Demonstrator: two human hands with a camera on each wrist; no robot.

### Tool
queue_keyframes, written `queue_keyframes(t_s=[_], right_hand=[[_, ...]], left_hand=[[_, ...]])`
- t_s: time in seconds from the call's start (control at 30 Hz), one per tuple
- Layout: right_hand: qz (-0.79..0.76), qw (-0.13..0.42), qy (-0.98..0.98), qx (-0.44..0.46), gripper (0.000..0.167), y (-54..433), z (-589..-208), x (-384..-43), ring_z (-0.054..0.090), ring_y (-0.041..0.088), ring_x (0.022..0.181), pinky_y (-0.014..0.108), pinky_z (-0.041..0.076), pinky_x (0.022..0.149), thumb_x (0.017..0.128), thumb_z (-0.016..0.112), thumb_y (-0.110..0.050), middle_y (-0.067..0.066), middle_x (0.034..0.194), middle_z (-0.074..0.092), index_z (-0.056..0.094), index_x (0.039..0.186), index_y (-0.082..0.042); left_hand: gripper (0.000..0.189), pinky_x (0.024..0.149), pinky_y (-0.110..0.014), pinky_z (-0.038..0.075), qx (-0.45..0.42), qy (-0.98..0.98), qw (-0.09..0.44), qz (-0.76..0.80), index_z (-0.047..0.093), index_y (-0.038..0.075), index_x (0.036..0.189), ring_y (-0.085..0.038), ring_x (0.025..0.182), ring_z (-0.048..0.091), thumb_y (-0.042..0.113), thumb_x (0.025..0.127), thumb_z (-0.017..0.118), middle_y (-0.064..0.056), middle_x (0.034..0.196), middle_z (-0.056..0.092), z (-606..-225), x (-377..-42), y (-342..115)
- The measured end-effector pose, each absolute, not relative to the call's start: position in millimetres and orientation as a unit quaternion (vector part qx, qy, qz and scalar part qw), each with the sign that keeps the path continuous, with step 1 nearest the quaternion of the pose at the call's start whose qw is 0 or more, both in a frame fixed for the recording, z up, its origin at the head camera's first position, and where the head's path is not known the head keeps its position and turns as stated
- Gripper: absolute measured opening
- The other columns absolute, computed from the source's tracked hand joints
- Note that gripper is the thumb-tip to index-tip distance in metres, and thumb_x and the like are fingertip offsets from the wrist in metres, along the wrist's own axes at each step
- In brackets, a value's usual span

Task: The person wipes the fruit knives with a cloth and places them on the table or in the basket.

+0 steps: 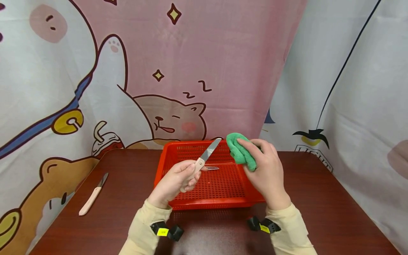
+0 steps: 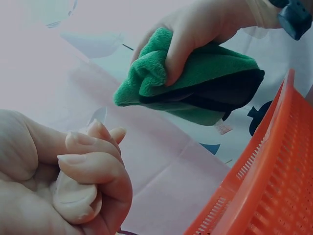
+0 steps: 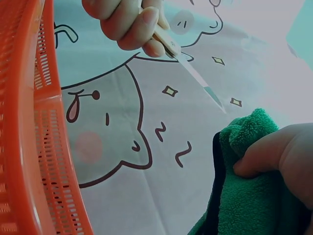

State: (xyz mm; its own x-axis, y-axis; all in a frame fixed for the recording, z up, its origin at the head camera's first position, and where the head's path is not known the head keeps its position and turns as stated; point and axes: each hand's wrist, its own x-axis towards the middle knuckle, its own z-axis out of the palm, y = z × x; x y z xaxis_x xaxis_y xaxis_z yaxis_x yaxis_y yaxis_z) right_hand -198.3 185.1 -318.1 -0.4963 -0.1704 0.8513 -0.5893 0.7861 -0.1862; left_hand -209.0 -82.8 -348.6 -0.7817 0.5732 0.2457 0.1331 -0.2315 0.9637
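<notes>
My left hand (image 1: 175,179) grips the pale pink handle of a knife (image 1: 208,152), its bare blade slanting up to the right. In the left wrist view the fingers (image 2: 100,171) curl round the butt of the handle. A folded green cloth (image 1: 240,152) with a dark edge is pinched in my right hand (image 1: 267,171), just right of the blade tip. Cloth and blade are apart, as the right wrist view of the cloth (image 3: 249,200) shows. Behind the left hand, another blade (image 1: 213,168) shows inside the red basket (image 1: 210,204); its other end is hidden.
A second pink-handled knife (image 1: 92,199) lies on the dark brown table (image 1: 127,198) at the left. The perforated basket stands at the middle of the table, beyond and below both hands. A cartoon-printed curtain (image 1: 223,71) hangs behind the table.
</notes>
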Motion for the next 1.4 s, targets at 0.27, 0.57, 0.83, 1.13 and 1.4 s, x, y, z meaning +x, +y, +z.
queue_keyframes(t_s=[0.27,0.57,0.83,1.13,1.4], right_hand=[[0.24,0.44,-0.834,0.23,0.067,188.5,-322.7,-191.8,0.053,0.037,0.099,0.048,0.044,0.08,0.067,0.076,0.011,0.014,0.113,0.059,0.068,0.126,-0.02],[0.255,0.431,-0.821,0.274,0.066,178.8,-325.8,-183.0,0.054,0.035,0.103,0.048,0.042,0.086,0.067,0.074,0.008,0.014,0.115,0.06,0.068,0.127,-0.02],[0.247,0.424,-0.807,0.327,0.063,160.2,-329.6,-177.3,0.056,0.031,0.103,0.045,0.046,0.084,0.068,0.076,0.004,0.013,0.115,0.061,0.068,0.126,-0.019],[0.243,0.404,-0.815,0.337,0.062,149.9,-333.8,-174.9,0.057,0.031,0.105,0.046,0.049,0.084,0.069,0.079,0.001,0.012,0.117,0.061,0.068,0.126,-0.022],[0.23,0.397,-0.824,0.331,0.059,149.1,-331.5,-175.5,0.058,0.031,0.106,0.047,0.05,0.085,0.071,0.081,-0.001,0.012,0.118,0.061,0.069,0.124,-0.023]], left_hand=[[0.039,0.045,-0.018,0.026,0.287,0.602,0.158,0.728,0.05,-0.018,0.12,-0.008,0.056,0.041,0.017,0.108,0.039,-0.001,0.076,0.049,-348.9,-210.0,-83.7],[0.034,0.045,-0.019,0.025,0.291,0.621,0.152,0.712,0.057,-0.01,0.116,-0.009,0.054,0.039,0.018,0.108,0.039,-0.002,0.074,0.048,-344.8,-211.4,-83.4],[0.029,0.046,-0.019,0.028,0.281,0.638,0.147,0.701,0.057,-0.005,0.107,-0.008,0.057,0.042,0.02,0.108,0.04,-0.001,0.075,0.05,-343.8,-211.8,-81.9],[0.034,0.044,-0.019,0.026,0.285,0.65,0.14,0.69,0.05,-0.005,0.087,-0.01,0.053,0.038,0.022,0.107,0.043,-0.004,0.067,0.045,-345.1,-209.3,-74.9],[0.034,0.044,-0.019,0.029,0.302,0.666,0.133,0.669,0.048,-0.006,0.085,-0.011,0.052,0.036,0.019,0.107,0.043,-0.007,0.067,0.043,-344.3,-207.5,-73.6]])
